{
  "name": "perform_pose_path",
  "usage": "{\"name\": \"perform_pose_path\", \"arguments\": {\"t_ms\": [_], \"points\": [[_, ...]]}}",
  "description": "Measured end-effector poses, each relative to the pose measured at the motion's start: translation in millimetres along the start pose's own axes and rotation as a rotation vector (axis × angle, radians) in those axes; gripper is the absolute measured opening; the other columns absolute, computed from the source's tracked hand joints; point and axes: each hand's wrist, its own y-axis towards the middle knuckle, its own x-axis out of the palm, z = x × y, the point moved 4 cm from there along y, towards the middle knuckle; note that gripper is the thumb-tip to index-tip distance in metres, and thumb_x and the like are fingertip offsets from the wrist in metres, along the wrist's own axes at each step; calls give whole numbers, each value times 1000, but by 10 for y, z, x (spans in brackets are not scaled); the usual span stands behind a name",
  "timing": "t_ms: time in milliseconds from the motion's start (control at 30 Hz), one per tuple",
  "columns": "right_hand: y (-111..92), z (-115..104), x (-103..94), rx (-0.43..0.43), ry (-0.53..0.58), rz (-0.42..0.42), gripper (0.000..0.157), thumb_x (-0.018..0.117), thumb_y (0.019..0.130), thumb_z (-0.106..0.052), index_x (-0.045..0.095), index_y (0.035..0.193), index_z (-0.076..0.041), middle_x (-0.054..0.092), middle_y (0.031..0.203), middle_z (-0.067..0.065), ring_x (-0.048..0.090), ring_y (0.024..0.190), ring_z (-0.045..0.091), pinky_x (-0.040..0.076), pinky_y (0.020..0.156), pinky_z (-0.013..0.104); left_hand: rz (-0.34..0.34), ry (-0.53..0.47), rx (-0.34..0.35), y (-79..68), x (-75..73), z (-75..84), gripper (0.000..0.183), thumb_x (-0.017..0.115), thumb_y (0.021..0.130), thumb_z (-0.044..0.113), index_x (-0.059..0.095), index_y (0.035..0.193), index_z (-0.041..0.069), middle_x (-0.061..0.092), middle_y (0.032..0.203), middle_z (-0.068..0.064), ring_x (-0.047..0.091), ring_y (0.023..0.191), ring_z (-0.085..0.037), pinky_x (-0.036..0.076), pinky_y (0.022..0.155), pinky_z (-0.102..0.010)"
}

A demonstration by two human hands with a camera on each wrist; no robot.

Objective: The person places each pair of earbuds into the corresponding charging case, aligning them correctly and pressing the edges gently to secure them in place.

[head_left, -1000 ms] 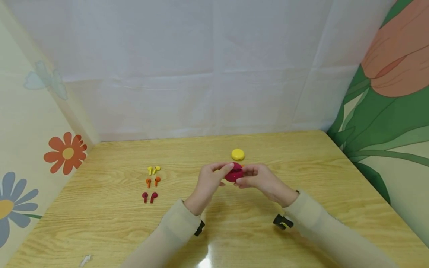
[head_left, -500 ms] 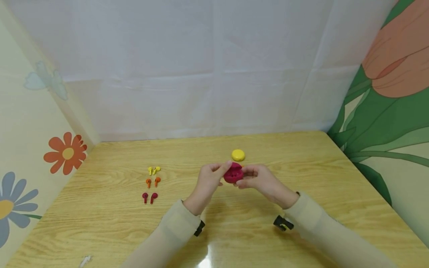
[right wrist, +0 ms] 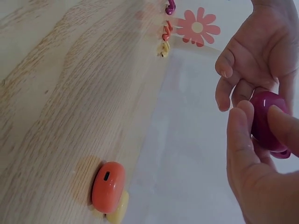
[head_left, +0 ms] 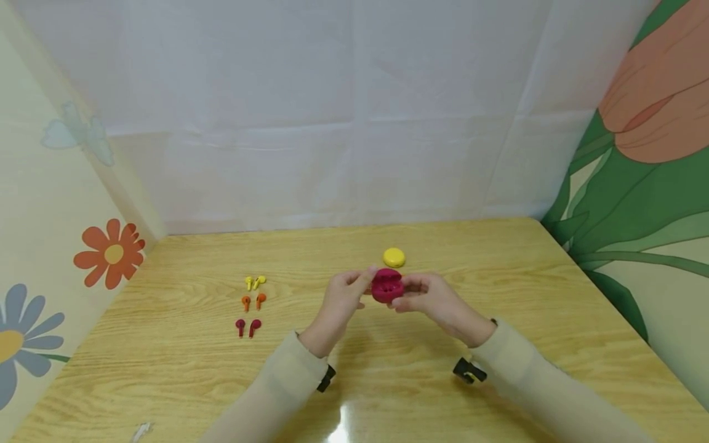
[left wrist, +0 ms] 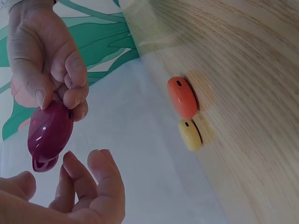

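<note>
Where the two hands come together above the wooden table [head_left: 166, 375], we see the crimson case [head_left: 387, 296] held up off the surface, its lid [head_left: 387, 275] raised and small dark hollows showing inside. The right hand [head_left: 437, 301] pinches the case at its right end, thumb against fingers. At the left side we find the left hand [head_left: 339, 303], its thumb and fingers spread apart with their tips close to the case; whether any of them touches it we cannot tell.

Beyond the hands, on the far part of the table, lies the yellow case [head_left: 394, 257]. From the left wrist we also make out the orange case [left wrist: 183, 97] just beside it, on the nearer side.

Well to the left of the hands we count three pairs of earbuds in rows: the yellow earbuds [head_left: 259, 282] farthest, the orange earbuds [head_left: 260, 299] in the middle and the crimson earbuds [head_left: 255, 326] nearest. Nearer to us at the left lies a small white scrap [head_left: 141, 431].
</note>
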Motion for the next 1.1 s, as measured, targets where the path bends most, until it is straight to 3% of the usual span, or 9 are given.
{"name": "perform_pose_path", "arguments": {"t_ms": [167,500,833,1100], "points": [[-4,1,-4,3,0,1,31,64,90,3,55,116,17,69,102,18,67,89,18,55,83,33,13,8,7,-46,-70,-8,49,52,101,41,63,118,-3,68,104,-14,61,99,-31,52,75,-38],[-19,7,-33,23,-13,28,32,66,91,-1,56,116,15,69,102,18,67,87,19,54,84,34,15,35,-6,-167,-262,-93,43,49,102,37,62,120,0,67,103,-13,61,96,-26,50,73,-36],[-19,18,-43,-6,-1,6,30,62,91,3,54,117,18,69,102,17,67,86,18,55,82,35,44,50,-13,-355,-506,-80,39,52,102,32,63,121,1,66,103,-15,62,97,-31,52,78,-46],[-13,8,-32,-9,8,13,30,62,91,3,55,116,18,69,102,17,67,87,18,55,81,35,61,75,-39,-396,-630,-106,41,52,101,35,63,121,1,66,103,-13,62,94,-24,51,79,-46]]}}
